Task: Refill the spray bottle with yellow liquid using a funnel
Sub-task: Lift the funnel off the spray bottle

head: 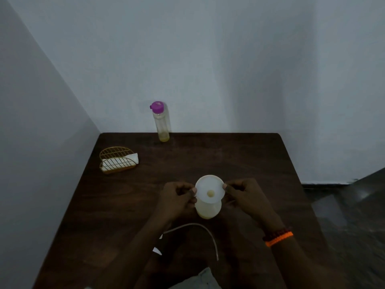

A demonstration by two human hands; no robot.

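White funnel [210,188] seated atop the spray bottle [208,209], mid-surface [239,155]. Left hand [177,197] and right hand [243,195] flank the funnel, each pinching its rim; the yellow-liquid bottle [160,122] stands well beyond it.

Light: we see a dim, bluish-grey room with no visible source.
Shadows: soft; the dark desk [229,155] swallows detail, and the hands [177,197] read nearly black.
Sharpness: we find everything soft and grainy.
Edges: the walls [208,59] bend with wide-angle distortion.
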